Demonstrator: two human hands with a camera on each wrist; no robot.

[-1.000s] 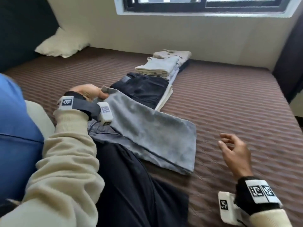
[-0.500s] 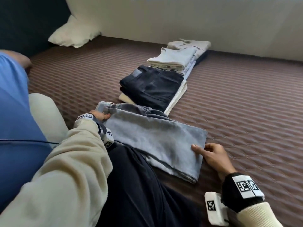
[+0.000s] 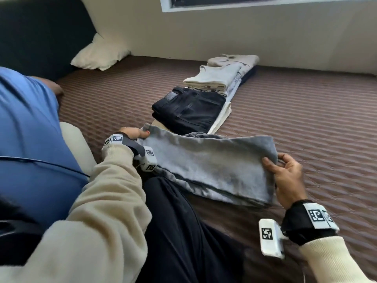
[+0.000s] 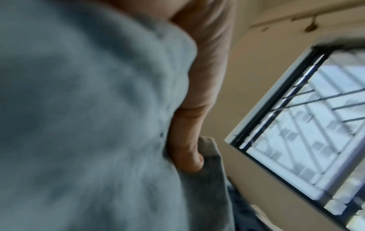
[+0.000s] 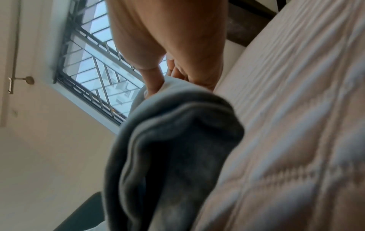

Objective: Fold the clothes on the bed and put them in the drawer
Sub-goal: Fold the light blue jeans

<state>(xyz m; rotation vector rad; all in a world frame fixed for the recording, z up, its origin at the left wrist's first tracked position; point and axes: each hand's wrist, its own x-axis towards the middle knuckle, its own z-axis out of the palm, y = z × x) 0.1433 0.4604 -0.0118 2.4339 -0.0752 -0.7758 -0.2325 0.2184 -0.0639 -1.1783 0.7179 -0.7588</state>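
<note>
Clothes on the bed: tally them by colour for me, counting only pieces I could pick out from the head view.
Grey: 1, the grey trousers, held by the left hand and right hand.
Black: 1, the black jeans.
Cream or beige: 3, the cream piece under the jeans, the folded cream top, the beige top.
Total: 5; thin patterned and dark layers between them are too hidden to count.

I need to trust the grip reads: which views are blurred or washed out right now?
Head view: mostly sharp, both hands' grip on the grey pants readable. Left wrist view: motion-blurred, pants smeared, left thumb discernible. Right wrist view: soft, bed washed pale, window bright behind the right hand.
</note>
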